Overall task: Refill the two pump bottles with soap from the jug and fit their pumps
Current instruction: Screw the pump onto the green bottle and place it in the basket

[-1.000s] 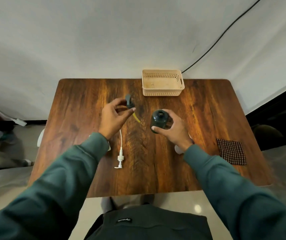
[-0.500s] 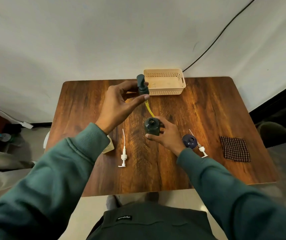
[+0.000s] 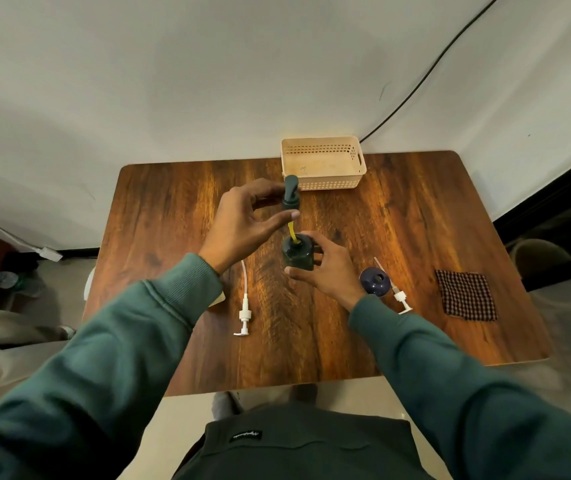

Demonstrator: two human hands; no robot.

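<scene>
While right hand [image 3: 327, 268] grips green bottle [image 3: 298, 253] on worktop [image 3: 415, 216], left hand [image 3: 242, 223] fingers pinch dark pump [image 3: 291, 194], yellow tube [image 3: 292, 233] entering neck

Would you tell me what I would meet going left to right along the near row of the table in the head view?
Left white pump → green bottle, gripped by the right hand → dark blue bottle → checked cloth.
</scene>
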